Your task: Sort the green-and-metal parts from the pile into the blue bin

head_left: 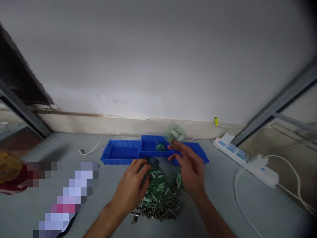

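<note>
L hand (136,177) is palm down, fingers bent and slightly apart over left side of the pile (159,196) (green bags (158,181), metal pins (162,213)) on the table (218,198); can't tell if it has hold of sth. R hand (193,165) is raised at right of pile, half open, fingers curled inward, w/ a blurred bag (176,133) at the fingertips, grip unclear. Behind are 3 blue bins (119,161), the middle one w/ some green pcs (159,146); power strip (255,169) is at far right.
</note>
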The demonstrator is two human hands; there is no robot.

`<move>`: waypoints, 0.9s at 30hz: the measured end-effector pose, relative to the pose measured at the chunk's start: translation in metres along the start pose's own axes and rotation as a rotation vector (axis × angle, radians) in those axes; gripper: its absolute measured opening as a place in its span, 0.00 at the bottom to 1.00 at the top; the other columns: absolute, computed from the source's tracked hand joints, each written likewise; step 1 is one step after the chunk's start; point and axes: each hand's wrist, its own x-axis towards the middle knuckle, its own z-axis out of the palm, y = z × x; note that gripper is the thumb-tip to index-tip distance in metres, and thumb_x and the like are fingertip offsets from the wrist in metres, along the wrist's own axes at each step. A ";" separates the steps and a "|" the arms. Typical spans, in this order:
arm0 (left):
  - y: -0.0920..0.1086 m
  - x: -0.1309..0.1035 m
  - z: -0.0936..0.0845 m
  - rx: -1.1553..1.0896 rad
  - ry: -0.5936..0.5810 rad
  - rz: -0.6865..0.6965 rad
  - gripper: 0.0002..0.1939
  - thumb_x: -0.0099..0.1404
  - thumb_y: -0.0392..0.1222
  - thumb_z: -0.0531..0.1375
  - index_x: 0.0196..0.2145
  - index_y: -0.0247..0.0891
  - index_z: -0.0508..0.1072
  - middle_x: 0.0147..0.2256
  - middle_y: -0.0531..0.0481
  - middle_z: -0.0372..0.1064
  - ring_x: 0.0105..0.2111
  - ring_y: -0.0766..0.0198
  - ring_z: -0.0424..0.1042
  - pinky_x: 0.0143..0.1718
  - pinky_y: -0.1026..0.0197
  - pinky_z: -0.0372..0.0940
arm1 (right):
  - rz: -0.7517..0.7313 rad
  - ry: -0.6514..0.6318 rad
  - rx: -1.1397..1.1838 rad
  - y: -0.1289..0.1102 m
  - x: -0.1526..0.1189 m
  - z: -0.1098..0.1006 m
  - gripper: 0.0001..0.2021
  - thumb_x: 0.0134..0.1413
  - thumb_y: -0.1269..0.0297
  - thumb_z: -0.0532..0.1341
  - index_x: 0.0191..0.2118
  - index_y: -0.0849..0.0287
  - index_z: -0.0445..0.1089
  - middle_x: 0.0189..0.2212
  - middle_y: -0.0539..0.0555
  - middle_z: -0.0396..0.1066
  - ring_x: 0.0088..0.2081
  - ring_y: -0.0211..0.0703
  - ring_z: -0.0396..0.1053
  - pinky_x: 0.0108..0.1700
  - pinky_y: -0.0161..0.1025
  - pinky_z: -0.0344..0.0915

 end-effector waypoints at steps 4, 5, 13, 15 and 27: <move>-0.001 -0.004 0.009 0.095 -0.111 0.049 0.14 0.65 0.28 0.53 0.46 0.37 0.70 0.54 0.41 0.65 0.55 0.50 0.62 0.56 0.44 0.62 | 0.321 -0.313 -0.225 0.010 0.007 0.000 0.17 0.55 0.62 0.62 0.50 0.57 0.73 0.39 0.56 0.78 0.32 0.44 0.74 0.30 0.39 0.70; -0.002 -0.004 0.011 0.109 -0.120 0.055 0.14 0.64 0.27 0.53 0.45 0.37 0.70 0.54 0.41 0.65 0.56 0.50 0.62 0.57 0.44 0.62 | 0.349 -0.366 -0.291 0.014 0.005 -0.002 0.15 0.55 0.62 0.62 0.48 0.58 0.74 0.35 0.55 0.78 0.29 0.42 0.73 0.31 0.39 0.69; -0.005 -0.008 0.016 0.176 -0.181 0.032 0.19 0.62 0.26 0.51 0.48 0.36 0.70 0.57 0.40 0.66 0.58 0.48 0.61 0.57 0.40 0.60 | 0.197 -0.449 -0.613 0.025 -0.010 -0.008 0.08 0.55 0.68 0.61 0.38 0.57 0.77 0.28 0.51 0.77 0.30 0.42 0.72 0.33 0.37 0.65; -0.003 -0.007 0.016 0.196 -0.216 0.006 0.20 0.62 0.26 0.51 0.49 0.37 0.71 0.56 0.40 0.66 0.57 0.47 0.62 0.55 0.38 0.60 | 0.177 -0.458 -0.642 0.026 -0.011 -0.008 0.08 0.55 0.68 0.61 0.38 0.57 0.77 0.28 0.51 0.77 0.29 0.41 0.72 0.33 0.37 0.65; 0.004 -0.003 0.009 0.116 -0.231 0.033 0.20 0.62 0.25 0.50 0.48 0.38 0.71 0.51 0.43 0.71 0.54 0.50 0.64 0.55 0.41 0.56 | -0.026 -0.554 -0.941 0.041 -0.026 -0.002 0.18 0.56 0.72 0.58 0.52 0.56 0.72 0.50 0.57 0.72 0.50 0.50 0.71 0.54 0.45 0.65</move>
